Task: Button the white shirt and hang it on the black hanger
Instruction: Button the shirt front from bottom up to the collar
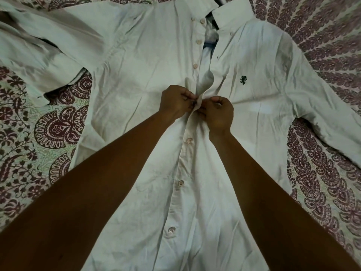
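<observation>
- Nearest the camera, along the lower front of the white shirt [136,75], three buttons [180,182] sit closed in a line. The fastening seems to be working upward from the hem.
- Midway up, the left hand [175,102] pinches the strip that carries the buttons, fingers curled tight on the cloth edge.
- Just beside it, almost touching, the right hand [218,112] pinches the facing edge with the buttonholes. It draws that edge across so the two strips overlap.
- Between the fingertips, the button being worked is hidden, so I cannot tell whether it has passed through its hole.
- Above the hands, the front gapes open in a narrow V with the upper buttons [195,65] undone. A small dark emblem [242,80] sits on the chest.
- Farther off, the collar [230,14] points away and the sleeves spread to either side, so the shirt lies flat and front up for easy buttoning.
- Beneath it all lies a patterned bedspread [322,45]; the black hanger is not in view.
</observation>
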